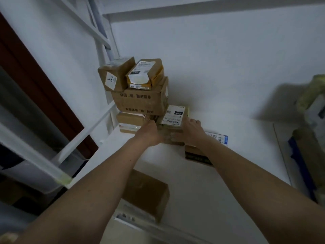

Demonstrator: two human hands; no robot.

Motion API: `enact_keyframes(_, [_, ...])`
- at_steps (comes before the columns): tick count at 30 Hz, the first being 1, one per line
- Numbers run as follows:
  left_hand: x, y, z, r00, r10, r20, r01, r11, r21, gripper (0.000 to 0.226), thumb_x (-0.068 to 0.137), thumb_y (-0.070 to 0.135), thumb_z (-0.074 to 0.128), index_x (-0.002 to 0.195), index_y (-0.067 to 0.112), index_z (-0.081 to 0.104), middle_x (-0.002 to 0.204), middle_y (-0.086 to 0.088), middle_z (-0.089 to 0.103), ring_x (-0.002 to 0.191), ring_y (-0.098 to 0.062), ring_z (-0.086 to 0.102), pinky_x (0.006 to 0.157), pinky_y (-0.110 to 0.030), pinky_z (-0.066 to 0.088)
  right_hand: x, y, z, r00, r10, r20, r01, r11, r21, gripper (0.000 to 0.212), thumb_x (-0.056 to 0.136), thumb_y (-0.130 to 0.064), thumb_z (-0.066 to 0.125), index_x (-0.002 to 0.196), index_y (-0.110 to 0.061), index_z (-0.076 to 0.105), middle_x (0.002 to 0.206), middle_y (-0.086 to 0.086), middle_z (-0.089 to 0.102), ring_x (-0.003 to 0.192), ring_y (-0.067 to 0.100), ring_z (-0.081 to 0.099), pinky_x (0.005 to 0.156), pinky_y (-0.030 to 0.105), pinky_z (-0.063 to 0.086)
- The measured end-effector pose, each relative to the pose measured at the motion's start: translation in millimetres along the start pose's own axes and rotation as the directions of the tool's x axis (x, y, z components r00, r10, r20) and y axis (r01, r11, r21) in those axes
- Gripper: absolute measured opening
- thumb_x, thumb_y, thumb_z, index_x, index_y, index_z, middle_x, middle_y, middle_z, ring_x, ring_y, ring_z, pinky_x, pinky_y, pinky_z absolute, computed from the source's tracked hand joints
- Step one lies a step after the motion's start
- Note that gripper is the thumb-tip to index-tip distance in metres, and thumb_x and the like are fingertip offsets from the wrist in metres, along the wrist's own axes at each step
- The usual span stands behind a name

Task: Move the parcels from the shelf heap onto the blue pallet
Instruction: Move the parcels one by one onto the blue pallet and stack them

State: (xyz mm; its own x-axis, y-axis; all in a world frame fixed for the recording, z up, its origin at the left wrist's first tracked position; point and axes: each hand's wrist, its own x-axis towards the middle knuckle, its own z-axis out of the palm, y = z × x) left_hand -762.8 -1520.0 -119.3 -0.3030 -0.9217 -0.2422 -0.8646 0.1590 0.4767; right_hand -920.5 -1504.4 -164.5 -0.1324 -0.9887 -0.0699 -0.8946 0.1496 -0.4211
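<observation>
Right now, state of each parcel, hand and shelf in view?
Left hand: grips the low box's left side.
Right hand: grips its right side.
Low box: on shelf, between both hands.
Big carton: stacked, upside-down print.
Two top parcels: resting on the carton.
Shelf: holds the heap.

Brown cardboard parcels (140, 103) heaped in the white shelf (219, 155) corner, labelled ones on top
</observation>
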Motion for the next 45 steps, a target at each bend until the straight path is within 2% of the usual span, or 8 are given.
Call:
enact_keyframes(6, [32,0,10,0.996,-0.027,0.09,0.057,0.932,-0.359,0.046,0.086,0.031,0.066,0.13,0.026,0.057,0.131,0.003,0.058,0.121,-0.02,0.052,0.105,-0.032,0.041,31,10,16,0.997,0.053,0.056,-0.056,0.997,0.058,0.094,0.08,-0.043,0.066,0.148,-0.007,0.014,0.132,0.017,0.047,0.119,0.036,0.046,0.102,0.043,0.037])
enact_keyframes(12, [45,20,24,0.984,0.103,0.145,-0.055,0.952,-0.302,0.049,0.09,0.034,0.059,0.138,0.028,0.05,0.14,0.003,0.05,0.129,-0.021,0.045,0.11,-0.036,0.037,43,31,10,0.982,0.175,0.066,-0.183,0.971,0.154,0.07,0.078,-0.033,0.065,0.138,-0.012,0.034,0.122,0.01,0.056,0.108,0.029,0.057,0.088,0.034,0.05])
enact_keyframes(15, [48,36,28,0.973,0.137,0.187,-0.068,0.94,-0.335,0.039,0.092,0.022,0.062,0.13,0.02,0.058,0.131,-0.002,0.058,0.122,-0.021,0.051,0.106,-0.035,0.041,46,46,6,0.964,0.26,0.056,-0.266,0.947,0.18,0.053,0.078,-0.03,0.061,0.124,-0.01,0.046,0.112,0.012,0.058,0.103,0.03,0.06,0.081,0.032,0.052])
enact_keyframes(19, [54,51,30,0.976,0.169,0.136,-0.11,0.925,-0.363,0.045,0.084,0.008,0.069,0.127,0.013,0.058,0.121,-0.003,0.061,0.111,-0.019,0.056,0.101,-0.036,0.047,29,44,-18,0.958,0.287,-0.021,-0.275,0.935,0.223,0.055,0.082,-0.018,0.061,0.132,-0.007,0.041,0.125,0.017,0.048,0.118,0.032,0.047,0.093,0.035,0.045])
enact_keyframes(31, [5,92,-14,0.962,0.239,-0.13,-0.272,0.878,-0.394,0.069,0.081,0.027,0.074,0.132,0.005,0.032,0.122,-0.006,0.053,0.106,-0.022,0.054,0.081,-0.03,0.048,-47,-2,-93,0.907,0.29,-0.304,-0.212,0.941,0.265,0.058,0.086,-0.012,0.06,0.138,-0.005,0.033,0.134,0.017,0.036,0.116,0.035,0.05,0.097,0.038,0.045])
enact_keyframes(34, [-29,89,-25,0.955,0.261,-0.142,-0.297,0.862,-0.412,0.069,0.081,0.026,0.074,0.132,0.005,0.031,0.116,-0.005,0.051,0.098,-0.019,0.052,0.072,-0.026,0.043,-78,-20,-98,0.896,0.294,-0.334,-0.213,0.942,0.259,0.058,0.087,-0.012,0.058,0.138,-0.006,0.033,0.134,0.017,0.037,0.116,0.035,0.05,0.097,0.037,0.044])
enact_keyframes(41, [-121,69,-37,0.942,0.311,-0.124,-0.333,0.828,-0.452,0.064,0.083,0.022,0.073,0.13,0.005,0.033,0.109,-0.002,0.053,0.094,-0.017,0.052,0.079,-0.03,0.047,-163,-67,-91,0.869,0.319,-0.378,-0.24,0.94,0.241,0.059,0.085,-0.019,0.061,0.137,-0.008,0.037,0.132,0.017,0.039,0.115,0.035,0.05,0.098,0.036,0.043])
enact_keyframes(45, [-168,59,-39,0.931,0.341,-0.129,-0.36,0.801,-0.478,0.066,0.084,0.025,0.073,0.129,0.006,0.029,0.089,0.009,0.049,0.071,-0.004,0.046,0.058,-0.019,0.038,-210,-88,-87,0.848,0.331,-0.414,-0.248,0.938,0.242,0.057,0.084,-0.017,0.059,0.137,-0.011,0.038,0.13,0.015,0.041,0.116,0.033,0.049,0.097,0.035,0.043])
